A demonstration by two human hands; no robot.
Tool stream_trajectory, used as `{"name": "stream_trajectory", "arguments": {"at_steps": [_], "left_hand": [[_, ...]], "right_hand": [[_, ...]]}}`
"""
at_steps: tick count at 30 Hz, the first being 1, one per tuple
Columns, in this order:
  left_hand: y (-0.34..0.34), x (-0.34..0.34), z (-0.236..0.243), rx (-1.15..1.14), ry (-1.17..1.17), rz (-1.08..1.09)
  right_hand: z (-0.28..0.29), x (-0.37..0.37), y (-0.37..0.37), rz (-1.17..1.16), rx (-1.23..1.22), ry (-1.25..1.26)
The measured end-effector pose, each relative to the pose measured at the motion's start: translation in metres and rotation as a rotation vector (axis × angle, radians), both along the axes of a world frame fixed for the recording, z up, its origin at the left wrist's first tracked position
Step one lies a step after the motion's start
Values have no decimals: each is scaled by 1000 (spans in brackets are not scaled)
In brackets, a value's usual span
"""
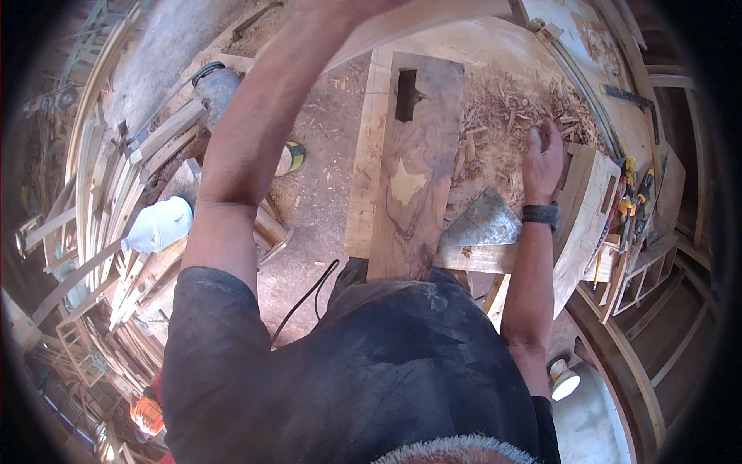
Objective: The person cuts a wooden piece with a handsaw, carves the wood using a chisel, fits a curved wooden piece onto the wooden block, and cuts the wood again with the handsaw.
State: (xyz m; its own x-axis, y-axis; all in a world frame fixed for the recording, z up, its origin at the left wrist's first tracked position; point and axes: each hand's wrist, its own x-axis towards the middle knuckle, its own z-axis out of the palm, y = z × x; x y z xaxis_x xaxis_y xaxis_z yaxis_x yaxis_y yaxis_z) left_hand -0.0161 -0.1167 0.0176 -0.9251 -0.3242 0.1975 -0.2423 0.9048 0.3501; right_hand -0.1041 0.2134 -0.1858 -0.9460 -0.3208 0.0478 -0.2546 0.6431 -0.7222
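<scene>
A brown wooden board lies lengthwise before me, its near end against my body. It has a rectangular hole near its far end and a pale, jagged patch at mid-length. My left hand reaches to the top edge of the view beside a long, pale wooden piece; its fingers are cut off from sight. To the right of the board, my right hand is over wood chips, with its fingers curled; anything in them is too small to make out. Below it lies a grey, triangular flat piece.
Right of my right forearm rests a thick timber with a slot, near orange-handled tools and a dark square. Stacked wood strips, a white container and a grey jug are at left. A black cable lies nearby.
</scene>
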Motion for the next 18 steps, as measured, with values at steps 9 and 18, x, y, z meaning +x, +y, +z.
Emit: {"name": "stream_trajectory", "arguments": {"at_steps": [9, 18], "left_hand": [[-40, 27, 14, 273, 383, 139], [5, 44, 30, 138, 2, -5]], "right_hand": [[-41, 3, 6, 85, 235, 489], [-38, 0, 2, 84, 166, 508]]}}
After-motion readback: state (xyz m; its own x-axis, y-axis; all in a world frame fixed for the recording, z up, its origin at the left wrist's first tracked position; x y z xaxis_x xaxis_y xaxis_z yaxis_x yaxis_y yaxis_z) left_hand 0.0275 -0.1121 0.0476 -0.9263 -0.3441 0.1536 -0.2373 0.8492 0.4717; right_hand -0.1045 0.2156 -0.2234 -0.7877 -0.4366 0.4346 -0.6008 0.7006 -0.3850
